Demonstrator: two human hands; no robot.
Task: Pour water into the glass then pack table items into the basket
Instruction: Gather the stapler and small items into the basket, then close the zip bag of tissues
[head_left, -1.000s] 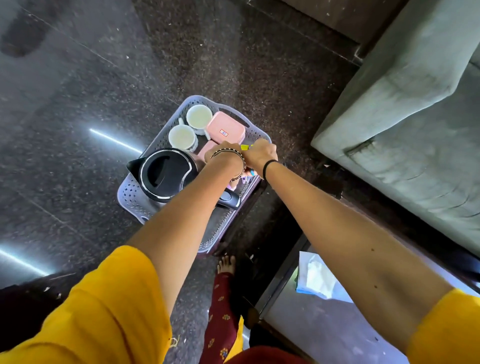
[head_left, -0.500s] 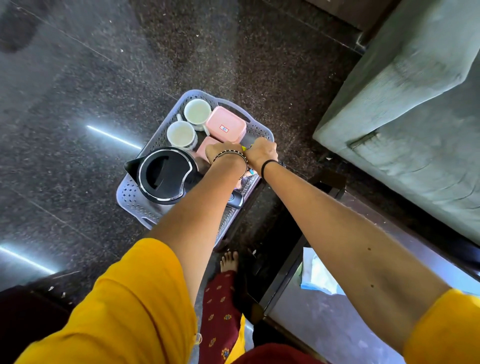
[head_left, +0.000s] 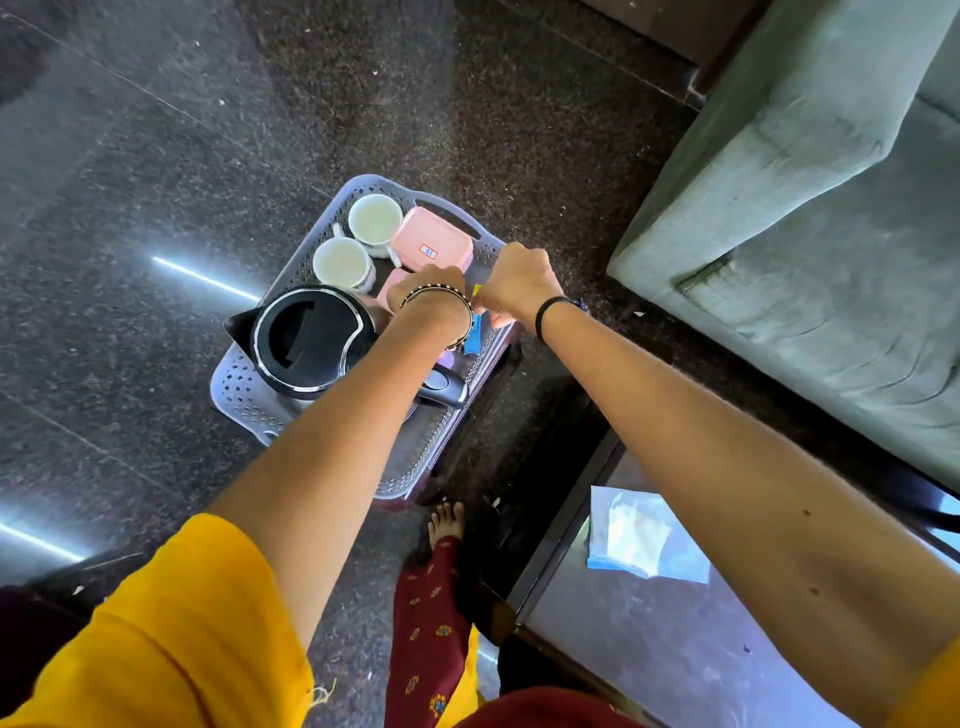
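Note:
A grey perforated basket (head_left: 244, 384) stands on the dark floor. In it are a black kettle (head_left: 306, 340), two white cups (head_left: 375, 219) (head_left: 343, 262) and a pink lidded box (head_left: 431, 244), with a second pink box (head_left: 390, 286) partly under my wrist. My left hand (head_left: 434, 288) reaches down into the basket's right side, its fingers hidden. Close beside it, my right hand (head_left: 519, 283) is curled shut over a small yellow and blue item (head_left: 472, 338), most of which is hidden.
A grey-green sofa (head_left: 810, 234) fills the right side. A glossy low table (head_left: 649, 649) at the lower right carries a white and blue packet (head_left: 634, 540). My bare foot (head_left: 447, 522) stands just below the basket. Dark speckled floor surrounds it.
Both hands stay together over the basket's right side, shifting only slightly. The basket's contents have not moved.

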